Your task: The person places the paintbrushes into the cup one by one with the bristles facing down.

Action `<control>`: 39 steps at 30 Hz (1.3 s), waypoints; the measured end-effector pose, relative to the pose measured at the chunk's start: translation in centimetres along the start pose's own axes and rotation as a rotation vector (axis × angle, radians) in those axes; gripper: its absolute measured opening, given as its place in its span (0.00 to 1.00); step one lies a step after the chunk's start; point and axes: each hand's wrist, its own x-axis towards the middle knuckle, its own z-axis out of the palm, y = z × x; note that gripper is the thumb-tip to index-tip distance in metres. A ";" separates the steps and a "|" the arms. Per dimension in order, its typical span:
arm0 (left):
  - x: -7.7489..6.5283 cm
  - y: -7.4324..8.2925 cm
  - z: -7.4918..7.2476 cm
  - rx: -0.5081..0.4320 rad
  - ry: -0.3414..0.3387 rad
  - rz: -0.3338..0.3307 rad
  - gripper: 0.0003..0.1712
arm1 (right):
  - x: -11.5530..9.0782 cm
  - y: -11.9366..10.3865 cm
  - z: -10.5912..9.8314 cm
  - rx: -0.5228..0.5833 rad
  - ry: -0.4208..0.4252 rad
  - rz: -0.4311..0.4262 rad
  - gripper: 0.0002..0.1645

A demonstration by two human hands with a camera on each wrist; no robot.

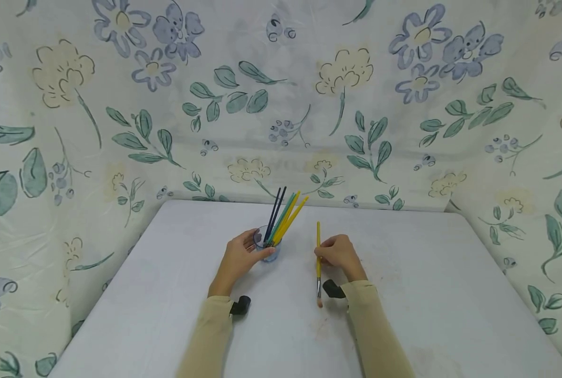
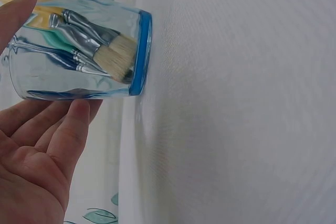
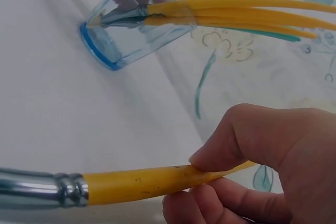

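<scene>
My left hand grips a clear glass with a blue base, thumb on one side and fingers on the other. Several paintbrushes stand in it, bristles down, with yellow, green and dark blue handles leaning out over the rim. To the right, my right hand pinches a yellow-handled paintbrush between thumb and fingers. That brush's bristle end points toward me, and its silver ferrule shows large in the right wrist view. In the head view the two hands are a short way apart.
A white-covered table lies under both hands, with faint brownish smudges at the right. Behind it and along the sides hangs a floral sheet. Dark wrist-worn devices sit at both sleeve cuffs.
</scene>
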 end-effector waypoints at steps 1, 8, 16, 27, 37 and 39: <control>0.0 0.0 0.0 0.001 0.000 0.000 0.52 | 0.0 0.0 0.0 0.005 0.000 0.006 0.15; 0.1 -0.2 0.0 -0.002 -0.002 0.002 0.53 | -0.1 -0.3 -0.4 0.087 0.006 0.031 0.14; 0.1 -0.2 -0.1 -0.008 -0.002 0.015 0.53 | 0.0 -0.1 -0.7 0.208 0.018 -0.022 0.17; -0.1 -0.4 -0.1 -0.012 -0.009 -0.006 0.54 | -0.2 -0.2 -0.8 0.332 0.034 -0.034 0.20; -0.3 -0.3 -0.1 -0.002 -0.001 0.001 0.53 | -0.3 -0.7 -0.3 0.408 0.055 -0.060 0.20; -0.2 -0.2 -0.1 0.002 0.001 0.003 0.53 | -0.3 -0.8 -0.3 0.414 0.059 -0.071 0.19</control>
